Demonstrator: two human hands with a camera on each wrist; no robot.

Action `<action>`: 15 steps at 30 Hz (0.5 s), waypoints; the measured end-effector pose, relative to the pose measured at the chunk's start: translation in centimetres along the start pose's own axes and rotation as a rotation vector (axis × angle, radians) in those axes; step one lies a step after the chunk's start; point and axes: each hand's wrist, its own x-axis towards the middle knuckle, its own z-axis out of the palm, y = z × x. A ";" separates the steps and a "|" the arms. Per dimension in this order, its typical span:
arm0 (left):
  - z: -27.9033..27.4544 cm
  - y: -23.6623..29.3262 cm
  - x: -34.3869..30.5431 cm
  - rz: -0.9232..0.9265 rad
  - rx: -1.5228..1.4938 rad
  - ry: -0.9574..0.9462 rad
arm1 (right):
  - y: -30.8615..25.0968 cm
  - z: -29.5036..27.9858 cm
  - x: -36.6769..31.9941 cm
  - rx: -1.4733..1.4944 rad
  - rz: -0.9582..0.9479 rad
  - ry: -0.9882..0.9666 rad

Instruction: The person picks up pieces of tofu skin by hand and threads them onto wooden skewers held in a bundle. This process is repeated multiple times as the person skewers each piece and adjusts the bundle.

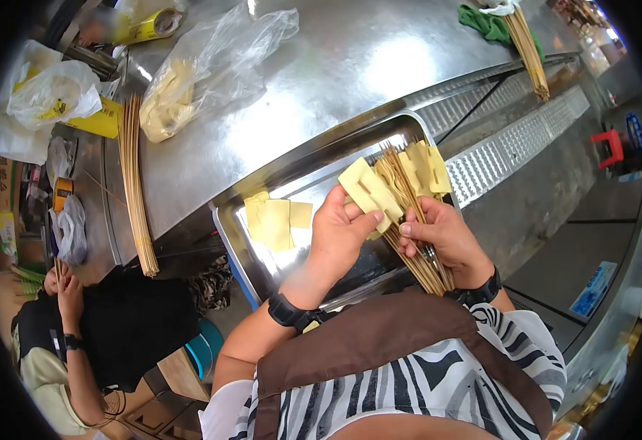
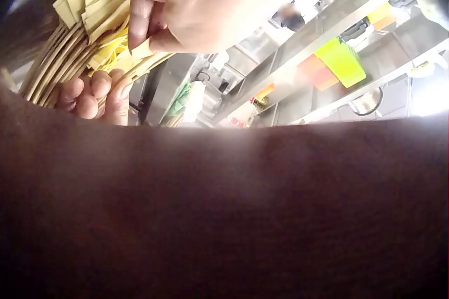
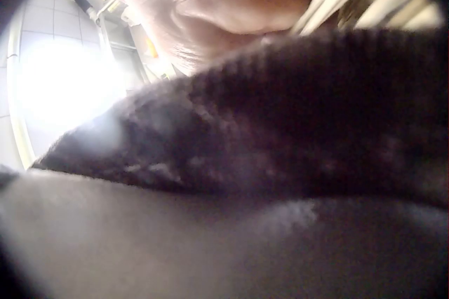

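Observation:
My left hand [image 1: 339,238] pinches a flat, pale yellow sheet that looks like tofu skin [image 1: 365,189], between thumb and fingers, with a skewer run through it. My right hand [image 1: 445,238] grips a bundle of bamboo skewers [image 1: 416,271], several bearing folded yellow sheets [image 1: 432,167] at their far ends. In the left wrist view the loaded skewers [image 2: 52,68] fan out beside curled fingertips. Both hands are over a metal tray [image 1: 321,176], where loose yellow sheets [image 1: 271,224] lie at the left. Dark cloth hides most of the right wrist view.
A steel counter [image 1: 321,95] runs behind the tray. On it are a clear plastic bag [image 1: 170,99] of yellow sheets, a long skewer bundle [image 1: 136,183] at left, and another bundle [image 1: 525,48] by a green cloth [image 1: 484,24]. Another person [image 1: 93,330] is at the left.

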 end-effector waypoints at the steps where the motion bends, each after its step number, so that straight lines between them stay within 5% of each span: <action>1: 0.0 -0.1 -0.1 -0.002 0.002 -0.002 | 0.0 0.0 0.0 0.003 -0.001 0.002; 15: -0.3 -0.9 -0.1 -0.002 0.013 -0.104 | 0.2 0.1 -0.1 0.003 -0.017 -0.007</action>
